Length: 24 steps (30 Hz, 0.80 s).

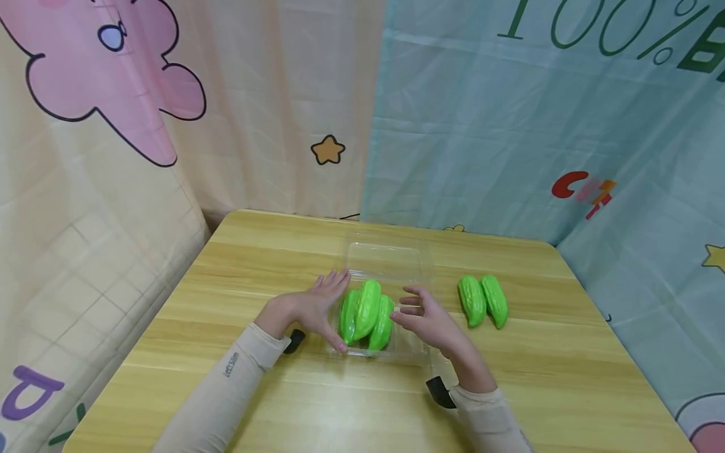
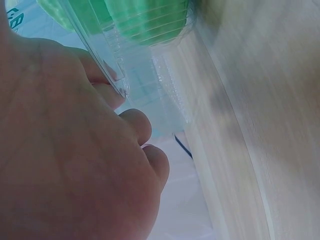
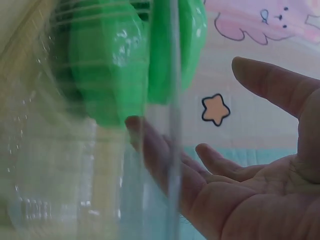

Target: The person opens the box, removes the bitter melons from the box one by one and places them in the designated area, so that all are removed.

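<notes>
My feed shows the left grip [image 1: 315, 307] spread, fingers straight, at the clear box's [image 1: 362, 353] nine o'clock. The green gourds [image 1: 368, 308] inside (plastic, I suspect) should be light, stiff, slippery; I'd hold them mid-body. Toward three o'clock, the right grip [image 1: 426, 319] is loosely splayed, empty; farther out, two more gourds [image 1: 472, 301] lie on the desk [image 1: 340, 409].

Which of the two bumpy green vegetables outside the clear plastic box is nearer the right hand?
The left elongated green vegetable in the head view; its neighbour lies farther from the right hand.
</notes>
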{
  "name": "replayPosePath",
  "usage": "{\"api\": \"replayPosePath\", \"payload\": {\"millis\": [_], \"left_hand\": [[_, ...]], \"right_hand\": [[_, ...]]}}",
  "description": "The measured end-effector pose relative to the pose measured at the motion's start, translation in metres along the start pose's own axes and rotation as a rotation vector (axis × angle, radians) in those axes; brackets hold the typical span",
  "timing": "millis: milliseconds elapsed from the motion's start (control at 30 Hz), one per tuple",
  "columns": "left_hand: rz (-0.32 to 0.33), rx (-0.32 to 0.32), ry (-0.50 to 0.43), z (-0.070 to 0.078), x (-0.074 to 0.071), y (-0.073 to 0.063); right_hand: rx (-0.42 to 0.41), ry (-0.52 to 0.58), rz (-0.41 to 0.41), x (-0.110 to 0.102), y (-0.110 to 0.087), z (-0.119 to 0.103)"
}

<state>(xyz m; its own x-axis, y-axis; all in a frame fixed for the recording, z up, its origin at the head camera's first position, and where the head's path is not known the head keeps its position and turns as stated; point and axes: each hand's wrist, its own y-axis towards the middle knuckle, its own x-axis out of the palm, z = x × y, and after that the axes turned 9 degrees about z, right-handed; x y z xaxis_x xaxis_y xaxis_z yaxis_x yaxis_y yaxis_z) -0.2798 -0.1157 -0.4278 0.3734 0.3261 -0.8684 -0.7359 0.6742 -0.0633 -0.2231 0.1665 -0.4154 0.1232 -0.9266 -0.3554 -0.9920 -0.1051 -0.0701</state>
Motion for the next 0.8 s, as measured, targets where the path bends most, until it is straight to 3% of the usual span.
{"api": "replayPosePath", "payload": {"millis": [467,800], "left_hand": [[-0.004,-0.005,-0.006,0.002,0.000,0.000],[-0.008,-0.011,-0.011,0.001,0.001,0.001]], "right_hand": [[0.022,-0.128,0.003,0.020,0.012,0.004],[-0.034,-0.301,0.007,0.022,0.012,0.009]]}}
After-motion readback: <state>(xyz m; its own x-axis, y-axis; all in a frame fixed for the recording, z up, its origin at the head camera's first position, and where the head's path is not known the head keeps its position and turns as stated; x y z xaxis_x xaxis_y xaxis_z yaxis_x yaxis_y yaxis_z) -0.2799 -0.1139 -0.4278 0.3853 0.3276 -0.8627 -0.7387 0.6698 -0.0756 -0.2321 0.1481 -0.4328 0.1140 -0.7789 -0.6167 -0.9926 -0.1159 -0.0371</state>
